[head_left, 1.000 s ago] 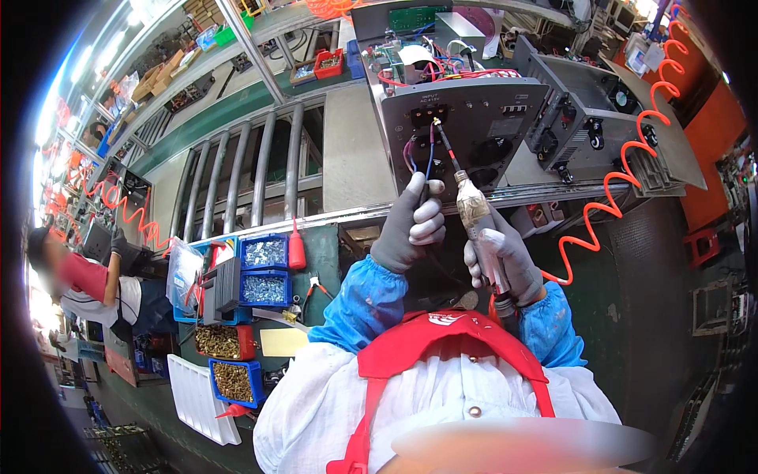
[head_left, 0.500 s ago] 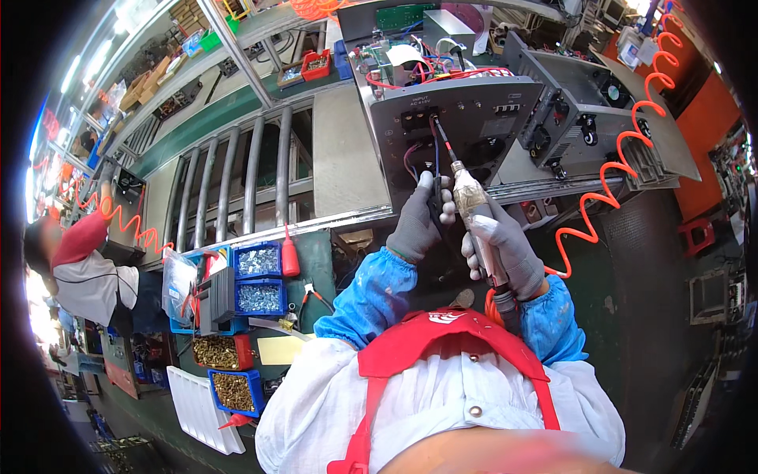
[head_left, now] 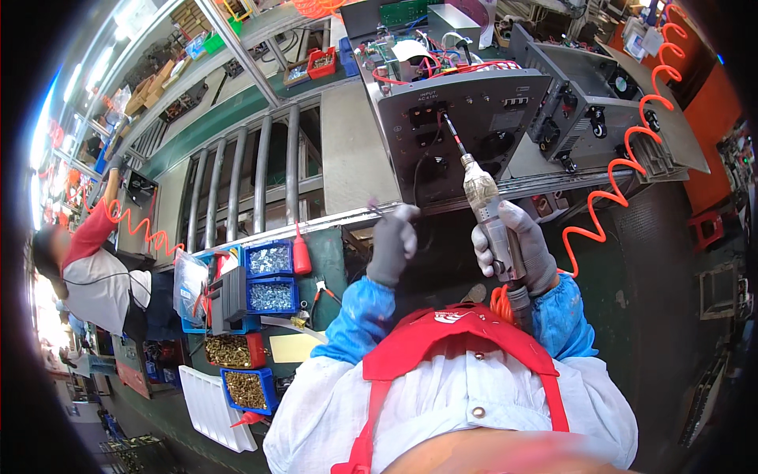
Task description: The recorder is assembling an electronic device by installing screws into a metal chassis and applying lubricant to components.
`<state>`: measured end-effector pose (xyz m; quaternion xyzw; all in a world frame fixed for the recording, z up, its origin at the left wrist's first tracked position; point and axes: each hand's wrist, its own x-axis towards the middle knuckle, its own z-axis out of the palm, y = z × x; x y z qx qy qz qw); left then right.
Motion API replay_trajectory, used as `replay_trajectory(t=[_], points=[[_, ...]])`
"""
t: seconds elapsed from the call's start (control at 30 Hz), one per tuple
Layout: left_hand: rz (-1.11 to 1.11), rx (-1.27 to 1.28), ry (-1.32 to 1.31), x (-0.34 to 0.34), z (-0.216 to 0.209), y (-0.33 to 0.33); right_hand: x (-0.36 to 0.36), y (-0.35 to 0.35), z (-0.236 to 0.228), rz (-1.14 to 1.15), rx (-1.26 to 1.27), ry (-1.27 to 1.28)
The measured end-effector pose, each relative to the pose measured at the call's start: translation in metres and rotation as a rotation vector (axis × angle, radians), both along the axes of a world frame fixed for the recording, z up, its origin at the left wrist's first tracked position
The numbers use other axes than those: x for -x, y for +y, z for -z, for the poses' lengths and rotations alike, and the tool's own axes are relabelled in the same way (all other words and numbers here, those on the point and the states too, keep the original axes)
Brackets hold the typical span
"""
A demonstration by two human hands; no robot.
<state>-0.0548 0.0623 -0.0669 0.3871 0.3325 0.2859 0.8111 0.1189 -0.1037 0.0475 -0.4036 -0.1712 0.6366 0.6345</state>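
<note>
My right hand (head_left: 530, 251), in a grey-white glove, grips a straight power screwdriver (head_left: 483, 189). Its long bit points up at a dark terminal block (head_left: 426, 115) on the grey panel (head_left: 466, 99) of an electrical cabinet; whether the tip touches a screw is too small to tell. My left hand (head_left: 390, 246), also gloved, is closed and slightly blurred, below and left of the panel. Thin purplish wire ends show at its fingers, and a dark cable (head_left: 418, 174) arches from the panel down toward it.
Left of the cabinet runs a roller conveyor (head_left: 237, 186). Blue bins (head_left: 272, 294) of screws, a red squeeze bottle (head_left: 301, 254) and pliers (head_left: 320, 294) lie on the green bench. An orange coiled hose (head_left: 608, 193) hangs at the right. Another person (head_left: 99, 272) works at far left.
My left hand has moved left and down from the panel, and the purplish wires have come away with it. The screwdriver stays aimed at the terminal block. The view has shifted slightly.
</note>
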Motion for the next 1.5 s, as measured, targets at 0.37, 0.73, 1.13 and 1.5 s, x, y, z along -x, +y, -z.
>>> replay_trajectory(t=[0.37, 0.73, 1.13, 1.5], points=[[0.498, -0.144, -0.198, -0.009, -0.010, -0.088, 0.008, 0.003, 0.015, -0.068, -0.150, 0.186], [0.351, -0.440, -0.100, -0.020, -0.021, -0.097, 0.019, 0.006, -0.007, 0.049, -0.017, -0.078], [0.393, -0.335, 0.121, -0.019, -0.029, -0.075, 0.025, 0.006, -0.023, 0.051, 0.037, -0.260], [0.032, 0.301, -0.337, -0.008, -0.022, 0.018, 0.024, -0.040, -0.003, -0.144, 0.181, -0.343]])
